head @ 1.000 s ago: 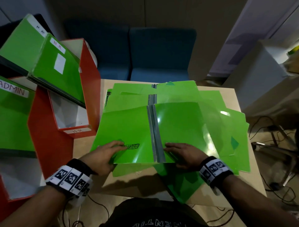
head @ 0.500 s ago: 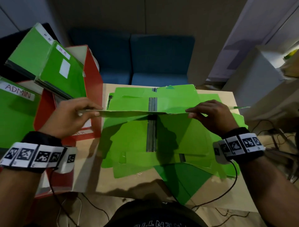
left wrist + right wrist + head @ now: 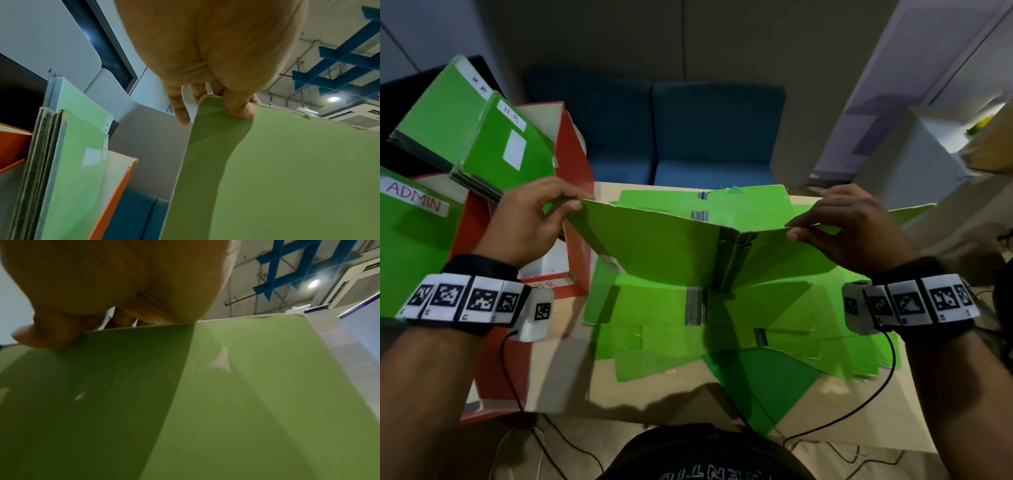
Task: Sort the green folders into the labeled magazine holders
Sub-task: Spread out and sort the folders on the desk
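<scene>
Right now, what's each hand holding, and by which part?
Both hold one opened green folder above the pile: left hand pinches the left cover's top edge at its outer corner, right hand pinches the right cover's top edge.

1. Both forearms reach forward and are raised, each with a marker-tag band on the wrist.
2. Left hand (image 3: 527, 219): thumb on the near face and fingers (image 3: 180, 107) behind, pinching the top left corner of the open green folder (image 3: 664, 246).
3. Right hand (image 3: 849, 226): thumb and fingers curled over the folder's top edge right of the spine, pinching it.
</scene>
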`<state>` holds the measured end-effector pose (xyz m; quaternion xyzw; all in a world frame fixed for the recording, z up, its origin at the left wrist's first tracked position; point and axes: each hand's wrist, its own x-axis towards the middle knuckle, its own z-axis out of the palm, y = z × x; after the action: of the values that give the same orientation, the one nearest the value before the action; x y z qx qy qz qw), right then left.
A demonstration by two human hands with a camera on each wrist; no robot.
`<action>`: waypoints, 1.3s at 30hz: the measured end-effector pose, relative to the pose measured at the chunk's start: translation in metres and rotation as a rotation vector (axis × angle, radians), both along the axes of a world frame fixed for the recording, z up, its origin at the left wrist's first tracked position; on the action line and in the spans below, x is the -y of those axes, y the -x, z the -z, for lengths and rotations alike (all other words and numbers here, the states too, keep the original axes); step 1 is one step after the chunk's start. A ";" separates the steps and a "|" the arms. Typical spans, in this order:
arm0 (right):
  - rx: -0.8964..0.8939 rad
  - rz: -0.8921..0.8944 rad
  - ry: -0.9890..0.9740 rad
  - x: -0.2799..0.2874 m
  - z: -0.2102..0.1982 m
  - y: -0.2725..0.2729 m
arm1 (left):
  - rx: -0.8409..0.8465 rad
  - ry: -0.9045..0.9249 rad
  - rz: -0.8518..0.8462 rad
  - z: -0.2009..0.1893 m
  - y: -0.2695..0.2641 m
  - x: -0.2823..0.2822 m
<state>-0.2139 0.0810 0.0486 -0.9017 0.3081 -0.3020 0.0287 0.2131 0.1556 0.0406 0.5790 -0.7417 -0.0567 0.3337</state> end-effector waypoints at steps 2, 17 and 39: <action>-0.007 0.021 0.008 0.003 -0.001 0.002 | -0.038 -0.019 -0.022 0.001 0.000 0.007; 0.222 0.629 -0.397 -0.023 0.035 -0.077 | -0.045 -0.066 -0.191 0.029 0.032 0.071; 0.489 0.321 -0.205 -0.013 -0.007 -0.121 | -0.342 -0.118 -0.090 0.049 0.109 0.100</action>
<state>-0.0934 0.0944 0.0558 -0.7346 0.4593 -0.4779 0.1449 0.1037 0.0555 -0.0088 0.6123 -0.6429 -0.1826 0.4224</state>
